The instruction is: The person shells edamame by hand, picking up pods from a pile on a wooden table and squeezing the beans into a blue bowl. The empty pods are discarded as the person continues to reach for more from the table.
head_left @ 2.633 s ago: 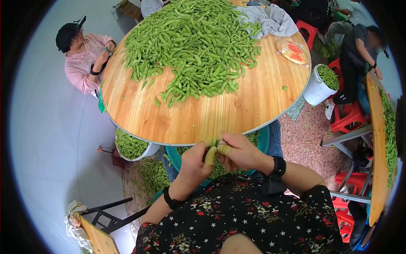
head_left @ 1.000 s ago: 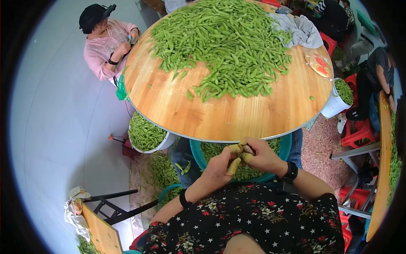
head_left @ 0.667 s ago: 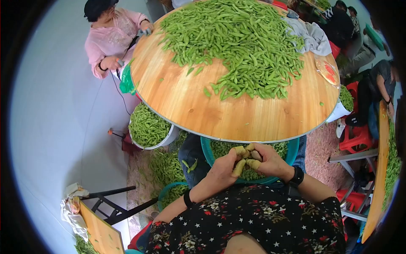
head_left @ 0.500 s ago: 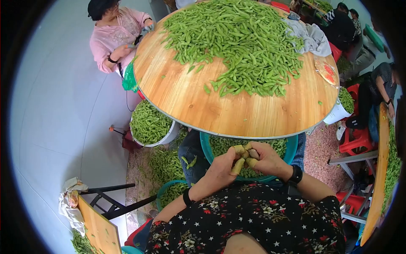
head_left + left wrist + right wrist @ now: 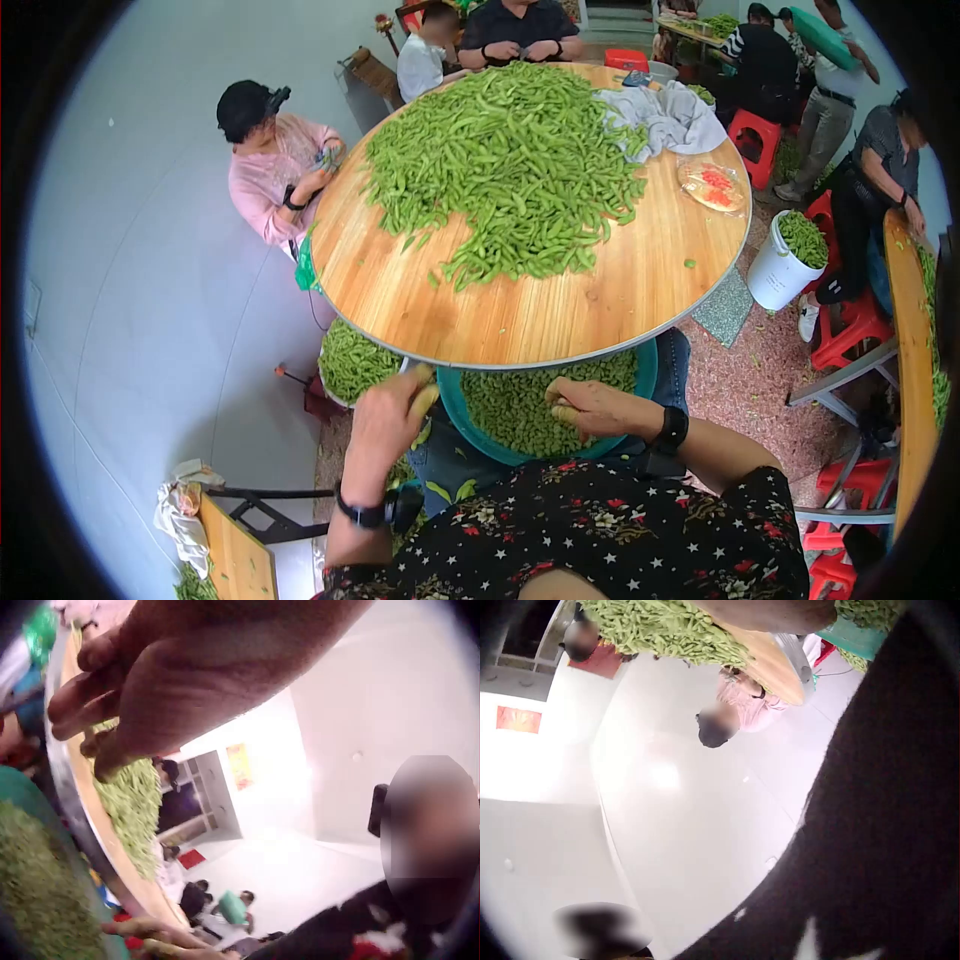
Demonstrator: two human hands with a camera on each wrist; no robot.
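In the head view my left hand is at the near left edge of the round wooden table, close to a pail of green pods. Its fingers are loosely bent in the left wrist view, and nothing shows between them. Over the teal basin hovers my right hand, its fingers relaxed and no object showing in them. Yellowish wraps cover some fingertips. Shelled green beans fill much of the basin, which sits at my lap under the table's edge. A large heap of soybean pods covers the tabletop's middle.
A grey cloth and a plastic-wrapped flat item lie on the table's right side. A person in pink sits at the left. A white bucket of pods and red stools stand at the right.
Earlier both hands were together over the basin, fingers meeting. Now they are apart: the left has gone left toward the pail, the right stays above the basin. The head view has tilted up.
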